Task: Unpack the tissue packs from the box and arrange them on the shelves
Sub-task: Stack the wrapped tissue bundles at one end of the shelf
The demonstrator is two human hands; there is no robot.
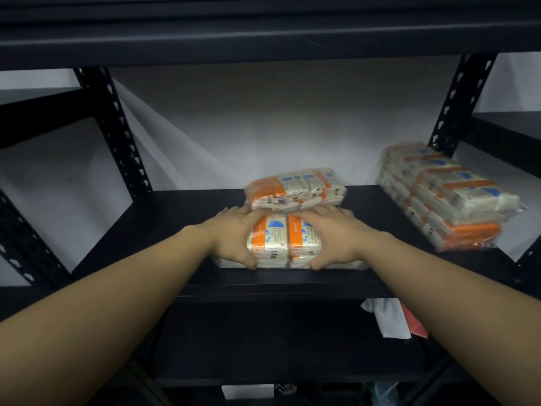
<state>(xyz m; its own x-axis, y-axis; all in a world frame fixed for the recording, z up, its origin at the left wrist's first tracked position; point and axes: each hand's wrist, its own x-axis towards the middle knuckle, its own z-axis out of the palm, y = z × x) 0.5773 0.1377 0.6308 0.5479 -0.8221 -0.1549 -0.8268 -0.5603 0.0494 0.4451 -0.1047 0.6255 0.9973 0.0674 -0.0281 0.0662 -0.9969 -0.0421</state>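
Left hand (234,238) and right hand (336,238) clasp the front tissue pack (281,244) between them, fingers curled round its ends.

The pack's long axis runs left to right near the black shelf (164,230) edge; another pack (295,187) lies just behind, a stack (448,194) well right.

A: body check; what's worn?
B: nothing on either forearm; left hand (234,238) and right hand (336,238) both bare; no gloves, rings or watch showing
A: sleeves?
B: none in frame; arms bare right back to the picture edge
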